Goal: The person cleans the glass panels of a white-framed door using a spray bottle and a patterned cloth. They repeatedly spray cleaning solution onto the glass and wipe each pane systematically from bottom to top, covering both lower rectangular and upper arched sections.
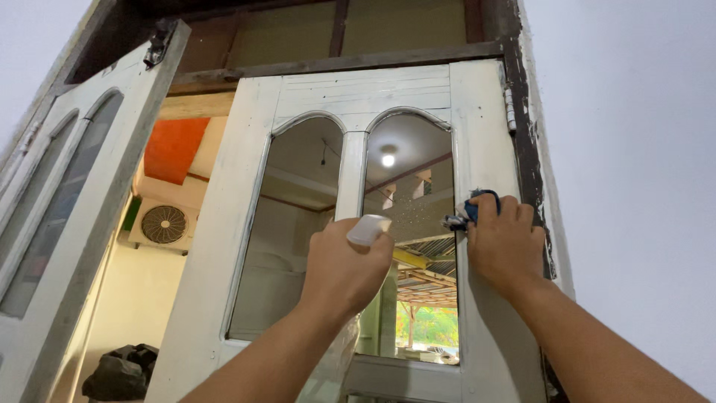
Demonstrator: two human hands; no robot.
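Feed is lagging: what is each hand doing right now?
Left hand: closed around a spray bottle.
Right hand: closed on a blue cloth, pressed against the white door frame.

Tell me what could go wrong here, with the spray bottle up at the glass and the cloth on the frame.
1. The left hand aims the bottle close to the right pane, already dotted with droplets; spray could drift back toward the face.
2. The right hand presses a cloth on the frame, whose paint looks worn; flakes may smear the glass.
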